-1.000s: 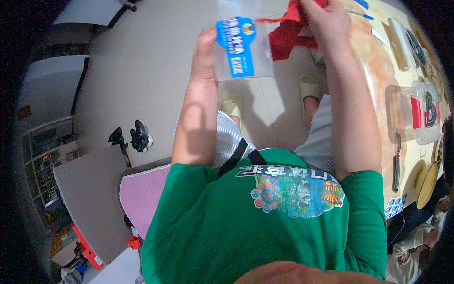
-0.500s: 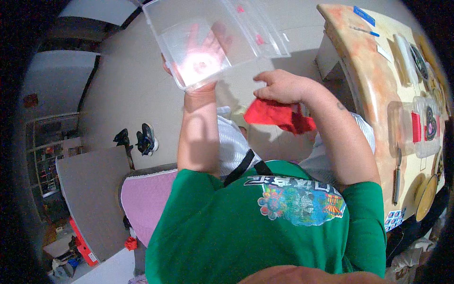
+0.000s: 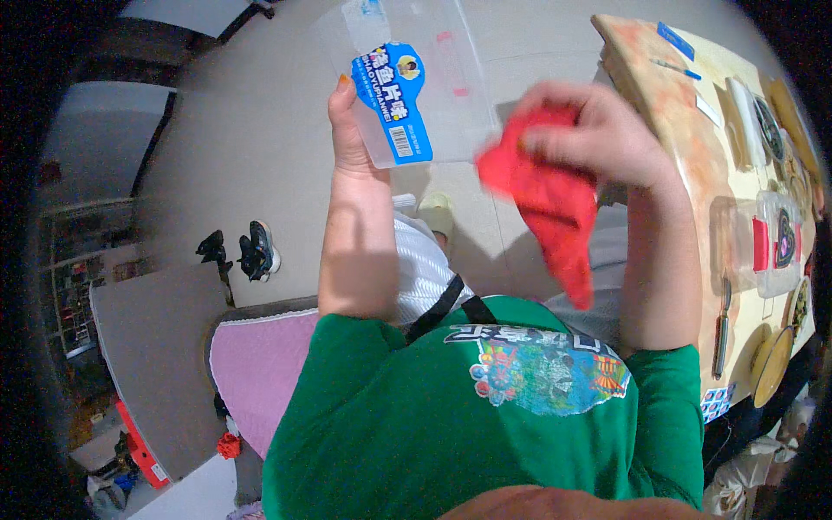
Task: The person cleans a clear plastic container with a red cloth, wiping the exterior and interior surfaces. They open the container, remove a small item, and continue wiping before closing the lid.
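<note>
A clear plastic box [image 3: 459,121] with a blue label [image 3: 399,95] is held up in front of me. My left hand [image 3: 348,130] grips its left side, thumb along the edge, the other fingers hidden behind the label and wall. On the box's right part are small pink-red marks. To the right of the box, my right hand [image 3: 598,130], a little blurred, is closed on a red cloth [image 3: 559,208]. The cloth bunches under the fingers and its lower end hangs down, apart from the box.
On the right stands a marbled table [image 3: 693,217] with a knife [image 3: 722,334], a blue pen [image 3: 680,68], another clear box [image 3: 771,234] and a round yellowish lid or plate [image 3: 774,366]. Dark shoes [image 3: 258,251] lie on the tiled floor at left, near a pink-covered seat [image 3: 260,364].
The plastic box has been turned, so its blue label now faces me. My right hand has risen and moved right with the red cloth, which now hangs lower.
</note>
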`<act>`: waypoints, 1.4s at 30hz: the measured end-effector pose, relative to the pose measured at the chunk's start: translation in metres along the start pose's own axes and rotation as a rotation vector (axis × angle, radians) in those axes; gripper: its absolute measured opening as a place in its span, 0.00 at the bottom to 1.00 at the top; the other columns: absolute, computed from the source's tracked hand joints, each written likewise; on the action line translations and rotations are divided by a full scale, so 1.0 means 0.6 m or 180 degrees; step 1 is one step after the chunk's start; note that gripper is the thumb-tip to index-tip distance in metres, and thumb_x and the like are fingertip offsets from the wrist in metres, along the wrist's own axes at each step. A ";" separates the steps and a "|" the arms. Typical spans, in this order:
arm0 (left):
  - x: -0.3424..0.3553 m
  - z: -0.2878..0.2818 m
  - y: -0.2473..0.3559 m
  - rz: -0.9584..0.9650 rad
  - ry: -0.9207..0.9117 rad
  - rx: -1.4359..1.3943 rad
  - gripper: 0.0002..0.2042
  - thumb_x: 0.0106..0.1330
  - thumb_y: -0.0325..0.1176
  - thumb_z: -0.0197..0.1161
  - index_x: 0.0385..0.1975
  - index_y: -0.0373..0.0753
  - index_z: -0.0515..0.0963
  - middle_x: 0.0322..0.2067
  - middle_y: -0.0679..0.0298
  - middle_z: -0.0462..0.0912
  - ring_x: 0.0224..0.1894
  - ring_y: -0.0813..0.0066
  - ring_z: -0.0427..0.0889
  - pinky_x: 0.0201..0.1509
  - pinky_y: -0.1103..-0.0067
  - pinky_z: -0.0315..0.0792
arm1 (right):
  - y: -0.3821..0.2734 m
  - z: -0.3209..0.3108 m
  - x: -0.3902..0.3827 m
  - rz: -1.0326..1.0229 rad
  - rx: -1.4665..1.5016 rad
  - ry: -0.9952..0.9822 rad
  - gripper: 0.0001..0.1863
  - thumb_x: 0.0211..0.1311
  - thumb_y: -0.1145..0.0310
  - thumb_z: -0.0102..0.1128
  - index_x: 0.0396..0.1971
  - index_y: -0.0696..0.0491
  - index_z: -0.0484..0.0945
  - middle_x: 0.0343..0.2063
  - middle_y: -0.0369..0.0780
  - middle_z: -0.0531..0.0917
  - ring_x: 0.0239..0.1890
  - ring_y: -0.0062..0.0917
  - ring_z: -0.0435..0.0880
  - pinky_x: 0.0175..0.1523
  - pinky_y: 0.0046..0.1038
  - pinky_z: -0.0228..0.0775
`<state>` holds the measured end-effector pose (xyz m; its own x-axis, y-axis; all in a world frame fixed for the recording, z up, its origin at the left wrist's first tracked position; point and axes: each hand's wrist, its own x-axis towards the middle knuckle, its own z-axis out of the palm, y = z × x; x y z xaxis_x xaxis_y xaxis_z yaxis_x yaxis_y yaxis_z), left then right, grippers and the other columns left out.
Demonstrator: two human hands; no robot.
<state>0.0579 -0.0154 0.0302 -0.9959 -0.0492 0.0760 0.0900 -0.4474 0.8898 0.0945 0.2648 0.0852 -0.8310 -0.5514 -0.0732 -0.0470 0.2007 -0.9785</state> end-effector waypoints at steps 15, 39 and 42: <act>-0.024 0.056 -0.058 -0.0439 -0.0316 0.0378 0.32 0.57 0.57 0.64 0.57 0.42 0.75 0.50 0.62 0.81 0.52 0.66 0.79 0.59 0.68 0.72 | 0.039 0.025 0.056 0.0384 -0.3213 0.1037 0.12 0.57 0.65 0.63 0.40 0.49 0.86 0.38 0.44 0.86 0.42 0.39 0.87 0.46 0.41 0.80; 0.046 0.023 -0.028 -0.0387 -0.0534 -0.1582 0.48 0.49 0.59 0.71 0.65 0.35 0.62 0.68 0.33 0.54 0.74 0.39 0.51 0.77 0.48 0.46 | 0.096 -0.107 -0.251 0.1710 -0.5001 0.2100 0.17 0.57 0.70 0.58 0.48 0.53 0.81 0.50 0.46 0.81 0.54 0.40 0.80 0.56 0.40 0.76; 0.046 0.021 -0.030 -0.0421 -0.0537 -0.1608 0.47 0.50 0.59 0.71 0.65 0.36 0.62 0.68 0.34 0.55 0.73 0.39 0.52 0.77 0.48 0.46 | 0.086 -0.095 -0.252 0.1491 -0.5151 0.2077 0.20 0.54 0.66 0.61 0.46 0.59 0.79 0.48 0.48 0.80 0.54 0.41 0.80 0.55 0.41 0.77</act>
<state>0.0286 0.0025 0.0217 -0.9830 0.1618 0.0862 -0.0840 -0.8153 0.5730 0.1860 0.4043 0.0569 -0.9749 0.0698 0.2113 0.1258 0.9562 0.2644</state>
